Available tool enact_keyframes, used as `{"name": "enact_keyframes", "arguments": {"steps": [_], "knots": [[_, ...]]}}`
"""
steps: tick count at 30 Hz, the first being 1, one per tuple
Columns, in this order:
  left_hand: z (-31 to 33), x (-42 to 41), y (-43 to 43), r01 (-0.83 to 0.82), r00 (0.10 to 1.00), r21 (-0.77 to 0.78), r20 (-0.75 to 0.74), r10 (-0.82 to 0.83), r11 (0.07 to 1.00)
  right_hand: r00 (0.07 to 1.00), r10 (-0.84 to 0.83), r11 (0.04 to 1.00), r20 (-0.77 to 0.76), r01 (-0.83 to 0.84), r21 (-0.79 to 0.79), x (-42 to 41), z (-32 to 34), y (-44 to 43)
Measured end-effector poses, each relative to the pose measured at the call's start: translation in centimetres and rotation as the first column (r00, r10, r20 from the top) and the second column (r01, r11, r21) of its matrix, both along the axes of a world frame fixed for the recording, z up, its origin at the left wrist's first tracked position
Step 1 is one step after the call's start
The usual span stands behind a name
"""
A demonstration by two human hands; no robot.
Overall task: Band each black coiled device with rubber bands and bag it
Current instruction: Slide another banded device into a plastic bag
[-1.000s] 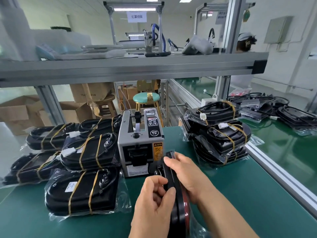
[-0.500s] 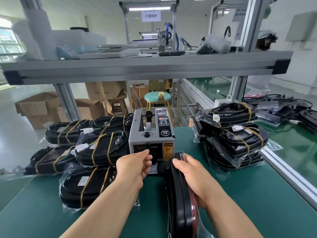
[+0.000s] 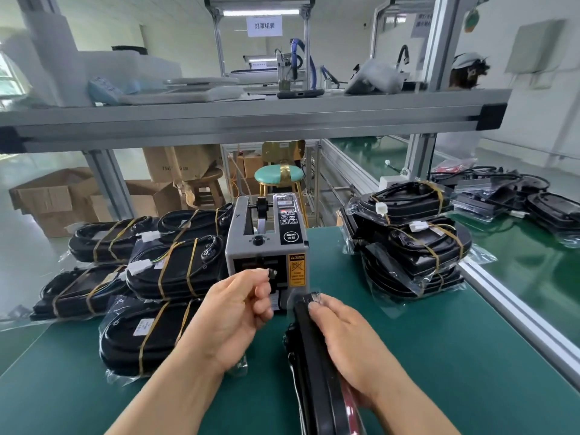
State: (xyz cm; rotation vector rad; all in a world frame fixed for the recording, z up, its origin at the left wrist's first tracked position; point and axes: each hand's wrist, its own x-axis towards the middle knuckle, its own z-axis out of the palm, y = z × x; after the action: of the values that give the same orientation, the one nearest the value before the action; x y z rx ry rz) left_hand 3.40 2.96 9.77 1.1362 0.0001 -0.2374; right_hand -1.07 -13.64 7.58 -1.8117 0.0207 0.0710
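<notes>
In the upper centre of the frame you read a hanging white sign (image 3: 264,25) "灯罩组装", centre frame the tape dispenser (image 3: 266,246) with yellow label (image 3: 297,270) "CAUTION", round black mark (image 3: 291,237) "SEMI", left of centre a cardboard box (image 3: 175,164) partly legible "75x".

Left hand (image 3: 233,321), right hand (image 3: 342,337), both curled

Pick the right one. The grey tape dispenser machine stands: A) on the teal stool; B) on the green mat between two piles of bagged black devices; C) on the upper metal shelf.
B: the grey tape dispenser machine rests on the green mat, a left pile of bagged black devices and a right pile flanking it.
</notes>
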Motion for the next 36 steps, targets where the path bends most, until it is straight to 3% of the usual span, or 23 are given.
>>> {"name": "enact_keyframes", "arguments": {"steps": [2, 4, 8, 11, 16, 23, 32, 36], "knots": [[1.0, -1.2, 0.3, 0.212, 0.974, 0.076, 0.060, -0.216, 0.974, 0.995, -0.040, 0.991, 0.094, 0.051, -0.120, -0.1, 0.2, 0.2], [1.7, -1.9, 0.2, 0.323, 0.934, 0.189, 0.098, -0.345, 0.928, 0.986, -0.007, 0.974, 0.166, 0.045, -0.222, -0.2, 0.3, 0.2], [2.4, -1.7, -0.9, 0.214, 0.926, 0.546, 0.150, -0.346, 0.810, 0.975, 0.018, 0.943, 0.223, 0.057, -0.328, -0.4, 0.4, 0.1], [2.4, -0.5, -1.5, 0.140, 0.928, 0.681, 0.162, -0.335, 0.719, 0.974, -0.015, 0.947, 0.224, 0.086, -0.310, -0.5, 0.4, 0.1], [2.4, 0.9, -1.8, 0.210, 0.921, 0.711, 0.087, -0.380, 0.672, 0.970, -0.010, 0.941, 0.242, 0.091, -0.326, -0.4, 0.3, 0.1], [2.0, 1.2, -1.7, 0.239, 0.924, 0.670, 0.064, -0.376, 0.703, 0.967, 0.043, 0.908, 0.253, 0.068, -0.414, -0.5, 0.5, 0.1], [1.4, 1.3, -1.8, 0.197, 0.927, 0.670, 0.110, -0.358, 0.716, 0.965, 0.018, 0.925, 0.261, 0.083, -0.370, -0.4, 0.3, 0.1], [0.8, 1.2, -1.9, 0.143, 0.933, 0.663, 0.158, -0.324, 0.735, 0.964, 0.062, 0.895, 0.259, 0.061, -0.442, -0.4, 0.5, 0.3]]}}
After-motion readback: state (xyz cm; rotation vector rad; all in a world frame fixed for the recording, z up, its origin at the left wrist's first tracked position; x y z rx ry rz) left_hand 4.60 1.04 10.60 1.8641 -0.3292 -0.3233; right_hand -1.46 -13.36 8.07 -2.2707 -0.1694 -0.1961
